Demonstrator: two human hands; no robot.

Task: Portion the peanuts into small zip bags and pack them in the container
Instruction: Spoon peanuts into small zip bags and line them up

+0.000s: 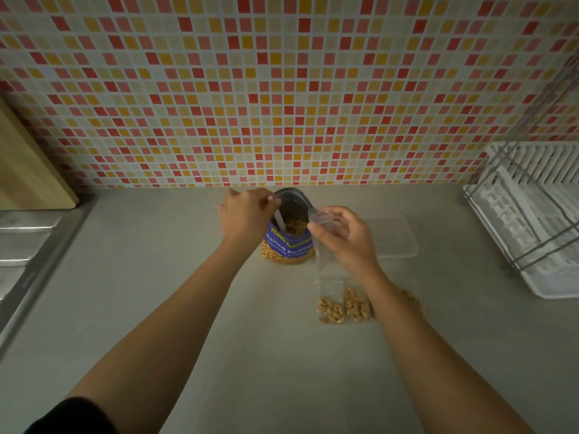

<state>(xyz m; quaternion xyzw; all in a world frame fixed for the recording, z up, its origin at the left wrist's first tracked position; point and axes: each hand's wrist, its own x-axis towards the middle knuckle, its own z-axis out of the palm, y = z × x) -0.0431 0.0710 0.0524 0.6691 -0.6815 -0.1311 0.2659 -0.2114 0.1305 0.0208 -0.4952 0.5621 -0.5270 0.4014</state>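
A blue pouch of salted peanuts (289, 242) stands open on the counter near the tiled wall. My left hand (244, 216) grips a white spoon (278, 219) whose bowl dips into the pouch. My right hand (346, 236) pinches the mouth of a small clear zip bag (326, 245), held open just right of the pouch. Two filled zip bags of peanuts (343, 305) lie on the counter under my right forearm, and another bag (412, 300) peeks out to its right. A clear plastic container (396, 236) sits behind my right hand.
A white dish rack (529, 220) occupies the right side of the counter. A steel sink drainboard (22, 245) runs along the left, with a wooden board (28, 170) leaning against the wall above it. The grey counter (188, 308) stretches toward me.
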